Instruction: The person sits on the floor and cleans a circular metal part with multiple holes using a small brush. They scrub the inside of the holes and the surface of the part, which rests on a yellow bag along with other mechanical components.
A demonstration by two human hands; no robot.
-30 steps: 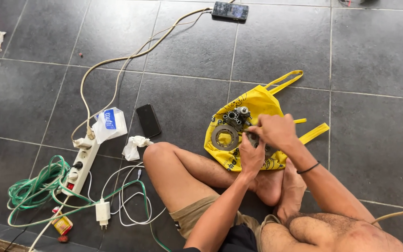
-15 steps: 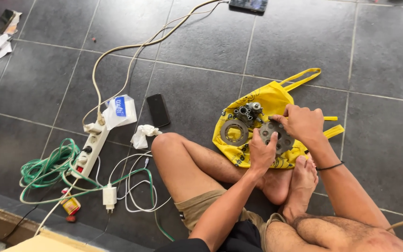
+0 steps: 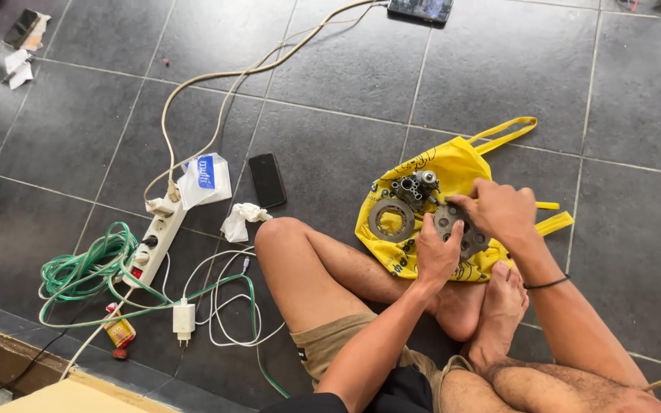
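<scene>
I sit cross-legged on a dark tiled floor. Both hands grip one grey metal machine part (image 3: 455, 227), round with holes, held just above a yellow cloth bag (image 3: 453, 164) spread on the floor. My left hand (image 3: 436, 252) holds its near edge. My right hand (image 3: 499, 210) covers its far right side. On the bag lie a flat metal ring disc (image 3: 390, 219) and a small grey metal assembly (image 3: 415, 187), both left of my hands.
A black phone (image 3: 267, 180) and crumpled tissue (image 3: 240, 222) lie by my left knee. Further left are a white power strip (image 3: 154, 237), a white charger (image 3: 183, 318) with cables, a coiled green cable (image 3: 78, 268) and a white packet (image 3: 204, 180). Another phone (image 3: 421, 9) lies at the top.
The view has shifted, so everything sits further right and lower in the frame. Both hands stay on the metal part over the yellow bag, turning it slightly.
</scene>
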